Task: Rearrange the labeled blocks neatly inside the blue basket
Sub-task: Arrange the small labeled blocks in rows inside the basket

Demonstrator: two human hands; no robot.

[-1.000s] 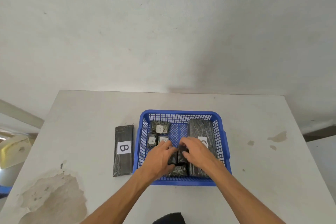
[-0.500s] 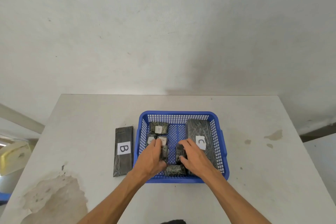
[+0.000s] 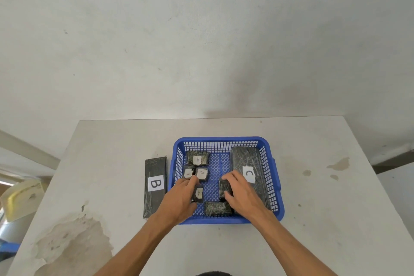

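The left hand (image 3: pixel 179 197) reaches into the blue basket (image 3: pixel 224 141) with its fingers curled on a small block (image 3: pixel 198 194) whose paper label faces up; this block stands with its long axis running 12 to 6 o'clock. The right hand (image 3: pixel 243 192) is closed over a second small dark block (image 3: pixel 224 188), also lying 12 to 6, no label visible. How firm either grip is I cannot tell.

At 6 o'clock between the 2 hands a third small block (image 3: pixel 218 208) lies crosswise, 9 to 3, against the near wall. At 12 o'clock from the left hand sit 3 more small labeled blocks (image 3: pixel 198 160), close together near the far-left corner. The long C block (image 3: pixel 247 170) lies 12 to 6 along the right wall, touching the right hand's far side.

Outside, at 9 o'clock from the basket, the long B block (image 3: pixel 155 184) rests on the table (image 3: pixel 112 152), parallel to the basket's left wall. The left hand is much the nearer to it, so bringing it in would likely fall to that hand.
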